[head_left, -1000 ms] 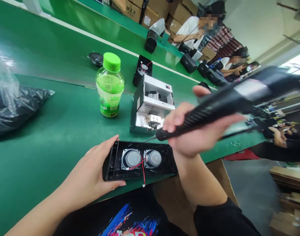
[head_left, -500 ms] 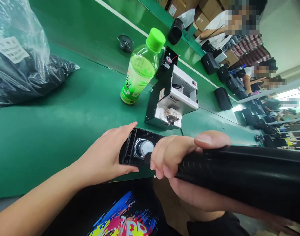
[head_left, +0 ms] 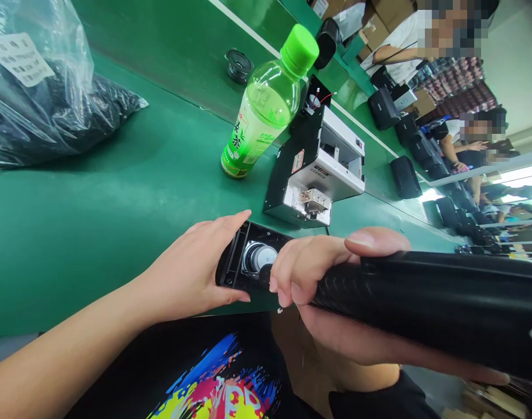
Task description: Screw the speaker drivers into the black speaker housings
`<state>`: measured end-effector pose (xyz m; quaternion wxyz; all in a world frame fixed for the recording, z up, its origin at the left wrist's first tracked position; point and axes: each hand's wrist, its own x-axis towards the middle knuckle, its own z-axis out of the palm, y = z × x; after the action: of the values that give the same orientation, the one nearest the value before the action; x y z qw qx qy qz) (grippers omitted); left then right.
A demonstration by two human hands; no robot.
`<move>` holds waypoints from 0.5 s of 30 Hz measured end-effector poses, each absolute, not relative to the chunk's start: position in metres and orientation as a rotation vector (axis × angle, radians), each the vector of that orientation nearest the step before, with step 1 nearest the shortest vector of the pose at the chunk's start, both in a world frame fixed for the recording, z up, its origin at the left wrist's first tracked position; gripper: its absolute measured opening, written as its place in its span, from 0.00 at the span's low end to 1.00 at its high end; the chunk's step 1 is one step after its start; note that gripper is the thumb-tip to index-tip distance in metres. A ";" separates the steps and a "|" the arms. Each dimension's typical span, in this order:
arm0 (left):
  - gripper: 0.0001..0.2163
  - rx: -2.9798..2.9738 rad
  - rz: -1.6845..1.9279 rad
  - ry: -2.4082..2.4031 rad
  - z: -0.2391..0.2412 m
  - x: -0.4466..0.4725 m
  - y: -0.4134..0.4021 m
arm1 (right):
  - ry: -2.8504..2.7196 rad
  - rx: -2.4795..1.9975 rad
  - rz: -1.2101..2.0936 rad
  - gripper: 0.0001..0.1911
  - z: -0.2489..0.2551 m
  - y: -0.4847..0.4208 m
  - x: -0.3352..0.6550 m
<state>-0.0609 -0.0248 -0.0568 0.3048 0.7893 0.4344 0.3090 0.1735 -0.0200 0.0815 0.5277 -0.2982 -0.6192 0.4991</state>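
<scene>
My left hand (head_left: 196, 265) grips the end of a black speaker housing (head_left: 234, 259), thumb along the near side and fingers along the far side. Inside the housing sits a round silver-backed speaker driver (head_left: 264, 257). My right hand (head_left: 309, 267) is wrapped round a thick black electric screwdriver (head_left: 431, 291), its thumb resting on top. The screwdriver's front end points at the driver's edge; its tip is hidden by my fingers and the housing. A small white connector (head_left: 279, 311) hangs just below my right fingers.
A green tea bottle (head_left: 266, 110) and a silver-and-black machine (head_left: 318, 174) stand behind the housing on the green table (head_left: 130, 233). A bag of black parts (head_left: 43, 116) lies at left, a loose speaker (head_left: 238, 65) farther back. Co-workers (head_left: 400, 43) sit beyond.
The view has shifted, so the bottle, machine and bag appear slightly displaced. Both hands keep their hold on the housing and the screwdriver, with little movement between them.
</scene>
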 end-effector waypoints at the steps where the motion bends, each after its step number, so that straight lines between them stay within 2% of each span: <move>1: 0.74 2.086 0.814 1.151 -0.057 -0.061 -0.025 | -1.480 -0.712 1.174 0.18 0.081 -0.020 0.173; 8: 0.73 2.058 0.790 1.162 -0.055 -0.060 -0.026 | -1.531 -0.662 1.250 0.13 0.075 -0.024 0.172; 12: 0.73 2.046 0.788 1.171 -0.054 -0.061 -0.026 | -1.603 -0.435 1.111 0.20 0.051 -0.017 0.167; 15: 0.72 2.040 0.782 1.169 -0.054 -0.061 -0.025 | -1.617 -0.344 1.123 0.16 0.036 -0.013 0.164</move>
<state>-0.0607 -0.0254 -0.0542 0.3256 0.7785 0.4461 0.2984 0.1644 -0.0126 0.0361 0.5408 -0.1449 -0.6806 0.4726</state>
